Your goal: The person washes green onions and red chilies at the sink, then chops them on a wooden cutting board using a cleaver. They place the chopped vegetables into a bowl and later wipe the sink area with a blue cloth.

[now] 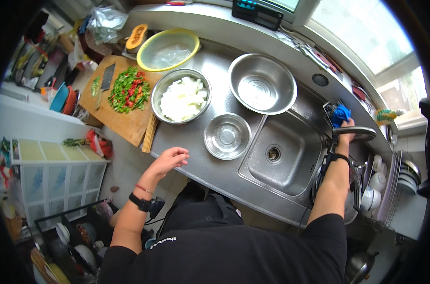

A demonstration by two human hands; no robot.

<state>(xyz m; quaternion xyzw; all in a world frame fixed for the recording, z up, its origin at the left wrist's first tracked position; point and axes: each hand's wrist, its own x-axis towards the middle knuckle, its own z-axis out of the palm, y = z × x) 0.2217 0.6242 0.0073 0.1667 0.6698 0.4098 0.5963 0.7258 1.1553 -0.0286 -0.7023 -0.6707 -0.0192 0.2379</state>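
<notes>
My right hand (347, 132) reaches past the sink to a wire rack, its fingers on a blue cloth (341, 115). In front of the counter's edge hangs my left hand (170, 161), empty, with fingers slightly bent. Pale cut vegetable pieces fill a steel bowl (181, 96). Beside it, a wooden cutting board (121, 126) bears chopped green and red peppers (129, 90) and a cleaver (108, 76). Between that bowl and the sink stands a smaller steel bowl (227, 136). A large steel basin (262, 84) sits behind it, overlapping the sink's corner.
The steel sink (285, 152) has its drain uncovered. A yellow-rimmed basket (168, 49) and a halved pumpkin (136, 36) stand at the back left. A bundle of thin sticks (150, 134) lies along the board. Dishes and a rack (395, 191) stand at the far right.
</notes>
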